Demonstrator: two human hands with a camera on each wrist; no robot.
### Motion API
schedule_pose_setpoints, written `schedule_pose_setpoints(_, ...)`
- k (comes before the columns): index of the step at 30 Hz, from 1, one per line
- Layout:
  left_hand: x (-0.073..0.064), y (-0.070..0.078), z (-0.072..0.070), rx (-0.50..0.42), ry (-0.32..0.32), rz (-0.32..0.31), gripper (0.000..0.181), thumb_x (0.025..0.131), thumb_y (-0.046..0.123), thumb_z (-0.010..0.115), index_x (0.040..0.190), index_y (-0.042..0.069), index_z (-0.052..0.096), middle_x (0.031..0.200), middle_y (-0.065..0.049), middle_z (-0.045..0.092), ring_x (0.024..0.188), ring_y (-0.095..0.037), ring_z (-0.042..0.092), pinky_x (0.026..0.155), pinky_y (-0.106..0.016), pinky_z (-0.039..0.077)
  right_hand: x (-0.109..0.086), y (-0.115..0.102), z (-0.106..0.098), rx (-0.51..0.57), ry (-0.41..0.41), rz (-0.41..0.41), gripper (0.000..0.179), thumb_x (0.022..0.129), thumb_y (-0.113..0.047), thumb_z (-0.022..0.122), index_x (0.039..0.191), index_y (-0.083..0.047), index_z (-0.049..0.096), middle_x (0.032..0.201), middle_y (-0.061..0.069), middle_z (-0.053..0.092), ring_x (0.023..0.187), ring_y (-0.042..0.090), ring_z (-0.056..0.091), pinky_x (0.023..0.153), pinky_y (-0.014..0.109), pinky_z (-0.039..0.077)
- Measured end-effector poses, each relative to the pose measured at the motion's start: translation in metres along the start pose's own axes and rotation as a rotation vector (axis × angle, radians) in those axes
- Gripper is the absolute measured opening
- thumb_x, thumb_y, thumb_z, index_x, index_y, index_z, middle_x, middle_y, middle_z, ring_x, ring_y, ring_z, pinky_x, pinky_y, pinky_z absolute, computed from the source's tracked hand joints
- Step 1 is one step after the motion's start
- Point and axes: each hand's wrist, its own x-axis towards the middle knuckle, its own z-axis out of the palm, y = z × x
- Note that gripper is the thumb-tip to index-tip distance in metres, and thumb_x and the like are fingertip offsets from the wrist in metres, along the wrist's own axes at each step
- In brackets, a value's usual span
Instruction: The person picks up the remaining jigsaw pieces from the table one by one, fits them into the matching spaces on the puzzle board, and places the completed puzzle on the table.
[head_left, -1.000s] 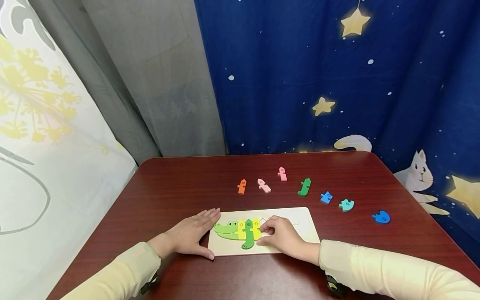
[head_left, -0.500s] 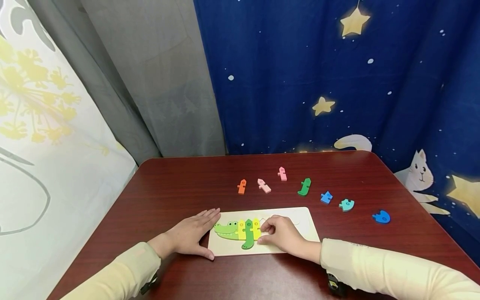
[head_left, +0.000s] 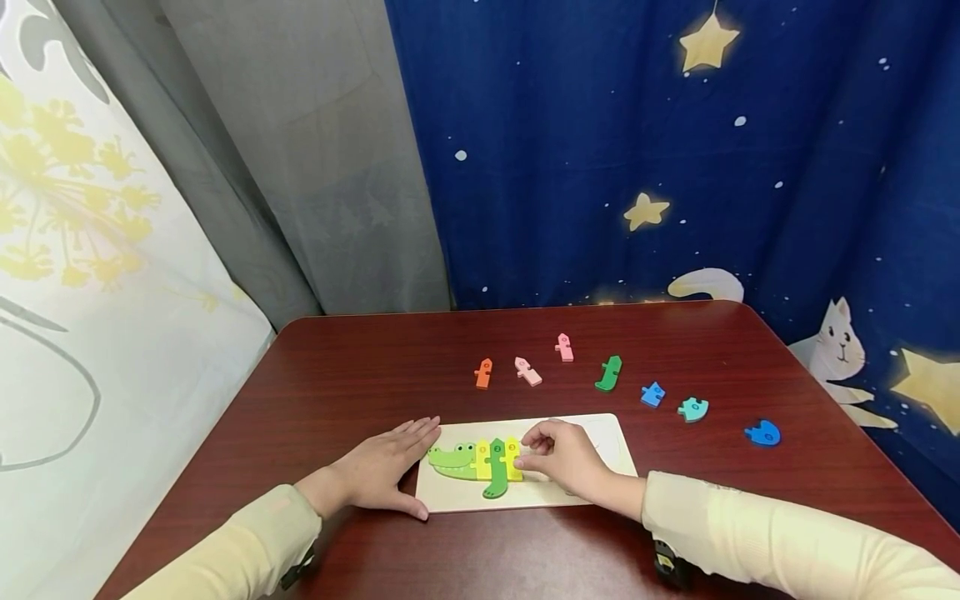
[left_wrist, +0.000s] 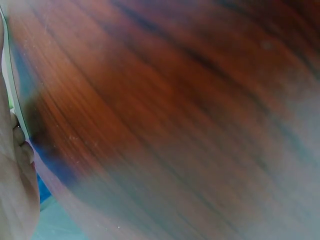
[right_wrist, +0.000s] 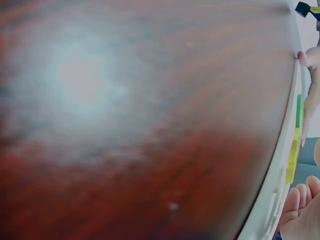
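Note:
A pale wooden puzzle board lies near the table's front edge. On its left part sit a light green crocodile head, a yellow piece, a green leg piece and another yellow piece. My left hand rests flat with spread fingers at the board's left end. Over the board's middle, my right hand has its thumb tip at the right-hand yellow piece's edge. Its bent index finger stands apart from the thumb, with a gap between them. This hand hides part of the board behind it.
Beyond the board lie loose puzzle pieces: an orange one, two pink ones, a green leg piece, a blue one, a teal one and a rounded blue one. Curtains hang behind the table.
My right hand has shifted slightly away from the board's front edge, its thumb moving up along the right-hand yellow piece. My left hand has stayed in place.

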Motion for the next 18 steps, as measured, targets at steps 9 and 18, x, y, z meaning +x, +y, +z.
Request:
schedule_pose_setpoints(9,0.000,0.000,0.000,-0.002,-0.045,-0.029,0.118,0.075,0.086,0.041,0.153,0.000,0.024,0.159,-0.014,0.020,0.145,-0.024,0.018,0.117,-0.036,0.020,0.015,-0.006,0.000,0.009,0.062,0.033,0.031,0.071,-0.016,0.088,0.092,-0.004,0.069,0.078,0.002,0.060,0.070,0.011,0.056,0.065,0.023,0.051)
schedule_pose_setpoints(18,-0.001,0.001,-0.001,-0.017,-0.069,-0.049,0.118,0.075,0.087,0.041,0.154,0.001,0.022,0.160,-0.012,0.017,0.146,-0.022,0.015,0.117,-0.035,0.018,0.036,-0.017,0.002,0.058,0.090,0.109,0.037,0.073,-0.017,0.087,0.101,-0.001,0.069,0.089,0.009,0.066,0.077,0.014,0.059,0.072,0.029,0.053)
